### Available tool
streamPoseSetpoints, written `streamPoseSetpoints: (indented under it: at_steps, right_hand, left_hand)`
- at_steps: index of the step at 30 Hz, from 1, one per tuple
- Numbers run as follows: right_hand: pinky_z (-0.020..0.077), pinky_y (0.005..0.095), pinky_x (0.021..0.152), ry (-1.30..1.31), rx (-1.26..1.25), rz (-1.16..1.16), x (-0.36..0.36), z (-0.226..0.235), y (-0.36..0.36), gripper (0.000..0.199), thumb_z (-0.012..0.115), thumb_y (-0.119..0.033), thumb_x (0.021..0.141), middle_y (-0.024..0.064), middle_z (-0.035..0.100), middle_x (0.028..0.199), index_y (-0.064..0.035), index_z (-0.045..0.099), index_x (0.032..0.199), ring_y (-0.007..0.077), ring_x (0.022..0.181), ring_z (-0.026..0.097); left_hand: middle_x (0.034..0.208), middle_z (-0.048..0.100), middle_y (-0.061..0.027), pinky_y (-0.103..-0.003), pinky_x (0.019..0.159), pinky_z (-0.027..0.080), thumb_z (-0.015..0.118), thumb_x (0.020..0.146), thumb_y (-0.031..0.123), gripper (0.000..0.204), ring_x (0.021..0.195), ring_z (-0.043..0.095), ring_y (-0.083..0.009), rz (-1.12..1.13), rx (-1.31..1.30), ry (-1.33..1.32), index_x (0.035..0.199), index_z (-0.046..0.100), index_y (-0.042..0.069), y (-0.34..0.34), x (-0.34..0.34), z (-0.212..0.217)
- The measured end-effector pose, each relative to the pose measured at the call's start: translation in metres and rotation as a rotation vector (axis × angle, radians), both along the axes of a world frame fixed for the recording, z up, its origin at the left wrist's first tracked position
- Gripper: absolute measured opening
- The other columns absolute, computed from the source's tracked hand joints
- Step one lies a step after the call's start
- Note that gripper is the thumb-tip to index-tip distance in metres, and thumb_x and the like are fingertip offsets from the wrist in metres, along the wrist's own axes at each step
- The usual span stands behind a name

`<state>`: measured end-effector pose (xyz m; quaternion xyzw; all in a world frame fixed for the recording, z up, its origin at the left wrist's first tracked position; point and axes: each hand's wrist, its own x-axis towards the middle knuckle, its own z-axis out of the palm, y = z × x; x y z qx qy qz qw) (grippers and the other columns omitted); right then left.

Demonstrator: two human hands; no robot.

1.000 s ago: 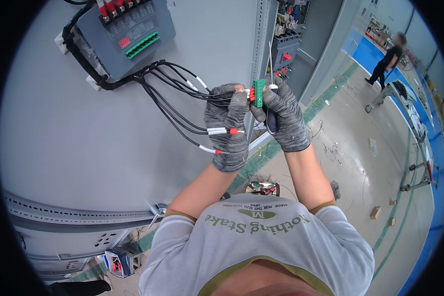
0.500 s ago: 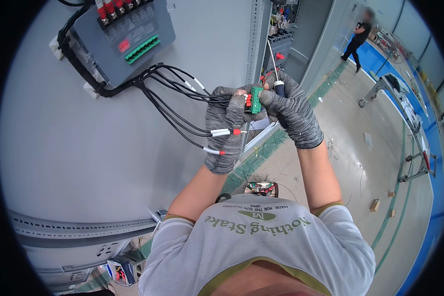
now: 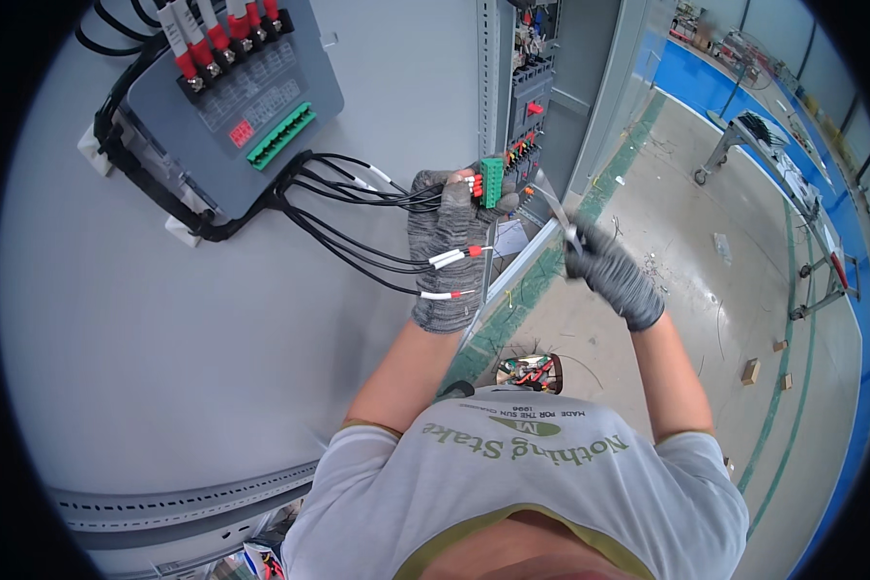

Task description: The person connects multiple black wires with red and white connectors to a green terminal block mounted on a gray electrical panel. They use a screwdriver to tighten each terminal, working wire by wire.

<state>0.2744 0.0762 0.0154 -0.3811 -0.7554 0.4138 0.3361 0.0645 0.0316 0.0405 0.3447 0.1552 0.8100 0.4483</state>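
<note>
My gloved left hand [image 3: 447, 246] is closed around a green plug-in terminal block [image 3: 492, 184] and the black wires [image 3: 411, 199] that run into it through red ferrules. Two more wires with white sleeves [image 3: 447, 258] and red ferrules hang loose across that glove, their bare tips outside the block. Off to the right, my gloved right hand [image 3: 611, 274] is closed on a screwdriver [image 3: 557, 208], apart from the block; motion smears its blade and handle. The grey module [image 3: 227, 111] at upper left carries a green socket [image 3: 281, 135] and red-sleeved lugs along its top.
A large grey cabinet panel [image 3: 213, 338] fills the left side. Beyond my hands stands an open cabinet with breakers [image 3: 532, 106]. On the floor are a tool bag [image 3: 530, 373], wooden blocks [image 3: 750, 372] and wire scraps. A wheeled cart [image 3: 810, 222] stands at right.
My right hand has drawn away from the terminal block, down and to the right, taking the screwdriver along. The left hand keeps its hold. A person walking at upper right is no longer visible.
</note>
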Motion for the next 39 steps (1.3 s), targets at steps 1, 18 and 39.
streamPoseSetpoints:
  at_steps: [1,18,39]
  right_hand:
    - [0.0479,0.0295,0.066,-0.196,0.273,-0.002,0.015,-0.033,0.003,0.040,0.064,-0.004,0.079,0.0081,0.058,0.084,-0.0040,0.054,0.118,0.0184,0.077,0.060]
    - [0.0516,0.0306,0.076,-0.112,1.030,-0.289,0.010,0.106,-0.096,0.029,0.068,0.007,0.074,0.0100,0.064,0.098,-0.0026,0.068,0.101,0.0219,0.090,0.064]
    - [0.0512,0.0373,0.069,-0.340,1.334,-0.193,-0.019,0.119,-0.095,0.031,0.067,-0.001,0.070,0.0129,0.063,0.094,-0.0066,0.067,0.100,0.0293,0.082,0.062]
  left_hand:
    - [0.110,0.059,-0.0291,-0.037,0.073,0.060,0.059,0.092,0.022,0.017,0.087,0.067,-0.0291,0.005,0.019,0.006,0.099,0.056,0.007,0.003,0.000,0.002]
    - [0.117,0.052,-0.0331,-0.041,0.077,0.058,0.058,0.092,0.022,0.024,0.093,0.061,-0.0370,-0.022,0.110,-0.079,0.103,0.055,0.001,0.009,0.012,0.005]
    - [0.099,0.062,-0.0209,-0.037,0.070,0.058,0.061,0.092,0.023,0.025,0.080,0.065,-0.0270,0.089,0.092,-0.067,0.100,0.053,0.000,0.013,0.018,0.005]
